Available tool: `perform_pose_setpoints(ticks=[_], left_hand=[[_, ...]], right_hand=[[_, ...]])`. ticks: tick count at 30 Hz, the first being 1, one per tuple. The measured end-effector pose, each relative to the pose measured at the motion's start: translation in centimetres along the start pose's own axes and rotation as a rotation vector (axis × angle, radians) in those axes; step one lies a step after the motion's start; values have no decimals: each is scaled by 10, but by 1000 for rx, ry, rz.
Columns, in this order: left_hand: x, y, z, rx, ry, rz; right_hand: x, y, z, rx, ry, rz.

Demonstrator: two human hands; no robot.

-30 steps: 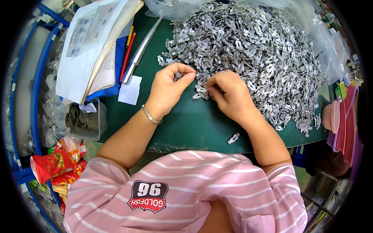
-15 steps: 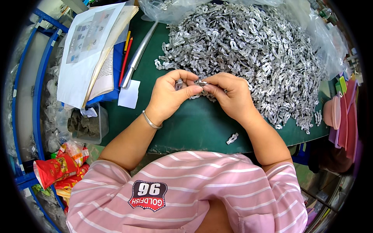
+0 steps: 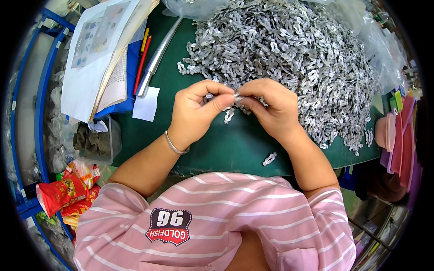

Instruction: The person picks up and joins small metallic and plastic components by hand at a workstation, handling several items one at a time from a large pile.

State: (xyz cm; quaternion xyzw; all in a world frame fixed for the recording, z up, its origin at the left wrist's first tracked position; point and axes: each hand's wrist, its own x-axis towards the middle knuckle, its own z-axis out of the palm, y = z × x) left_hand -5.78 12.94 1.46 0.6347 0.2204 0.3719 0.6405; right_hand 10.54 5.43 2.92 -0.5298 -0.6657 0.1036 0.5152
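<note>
Between the fingertips of my left hand (image 3: 193, 110) and my right hand (image 3: 273, 108) is a small silver metal link (image 3: 237, 95), pinched from both sides. Its shape is mostly covered by the fingers. Just below the fingertips, another looped metal link (image 3: 229, 115) shows against the green tabletop (image 3: 217, 149). A large heap of the same silver links (image 3: 289, 58) spreads behind both hands. One loose link (image 3: 269, 159) lies by itself near the table's front edge, beside my right forearm. A silver bangle circles my left wrist.
At the left are stacked papers (image 3: 90, 67) on a blue folder, a red pencil (image 3: 143, 65), a long silver tool (image 3: 160, 56) and a white paper slip (image 3: 145, 104). A clear plastic box (image 3: 115, 140) sits below them. Plastic sheeting (image 3: 379, 54) and a pink cup (image 3: 384, 132) stand right.
Both hands remain together at the pinched link, with the fingertips slightly shifted. The link below the fingers shows more plainly now. Papers and tools at left sit slightly further left in view.
</note>
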Motion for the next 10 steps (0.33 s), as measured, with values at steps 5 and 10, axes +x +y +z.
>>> perform_pose_setpoints(ticks=[5,10], left_hand=[[2,1,0,-358,-14,-367],[0,1,0,-310,-28,-443]], right_hand=[[-2,-6,0,104,91,45],[-5,-7,3,123,91,42]])
